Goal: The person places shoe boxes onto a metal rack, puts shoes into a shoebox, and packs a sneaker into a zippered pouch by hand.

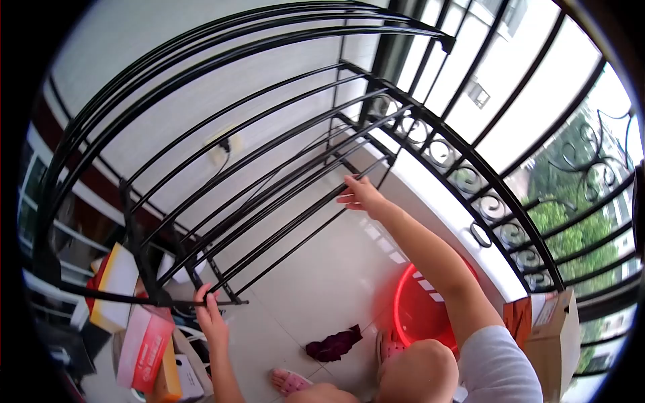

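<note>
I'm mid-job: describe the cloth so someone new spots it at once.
Find the black metal rack, then drop to the pale tiled floor below it. Left of the red basin in the picture, between the pink sandals, lies the cloth. Unlike those bright neighbours, it is a dark purple, crumpled heap.

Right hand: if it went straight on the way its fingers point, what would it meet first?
Likely a rack bar; the right hand seems to touch it, though depth is unclear.
</note>
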The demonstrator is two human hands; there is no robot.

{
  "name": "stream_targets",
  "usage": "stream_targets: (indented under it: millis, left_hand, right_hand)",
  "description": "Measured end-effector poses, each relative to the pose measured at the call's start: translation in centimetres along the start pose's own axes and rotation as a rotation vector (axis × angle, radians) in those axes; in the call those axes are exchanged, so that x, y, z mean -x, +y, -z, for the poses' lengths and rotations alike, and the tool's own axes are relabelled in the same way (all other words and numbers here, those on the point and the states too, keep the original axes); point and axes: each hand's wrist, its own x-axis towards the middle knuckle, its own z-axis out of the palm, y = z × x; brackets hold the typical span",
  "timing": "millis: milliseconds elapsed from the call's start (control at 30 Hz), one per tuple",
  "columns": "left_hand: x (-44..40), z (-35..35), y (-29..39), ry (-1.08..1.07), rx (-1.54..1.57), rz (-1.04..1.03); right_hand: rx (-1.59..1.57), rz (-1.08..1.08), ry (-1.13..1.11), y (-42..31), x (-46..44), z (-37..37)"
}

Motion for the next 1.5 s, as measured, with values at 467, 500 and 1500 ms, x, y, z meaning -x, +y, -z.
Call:
stream_targets:
  millis: [467,500,1500]
  left_hand:
    - [3.9,-0.1,0.4,0.082,0.073,0.007]
    - [4.1,-0.2,0.3,0.115,0.082,-0.011]
    - [10.0,5.4,-0.3,0.513,0.501,0.286]
  right_hand:
    - [0.011,-0.119,-0.122,5.9,9.4,3.3]
    - [0.028,-0.099,-0.135,6.2,10.0,3.7]
    - [0.724,0.185,-0.931,-2.2,24.3,-9.1]
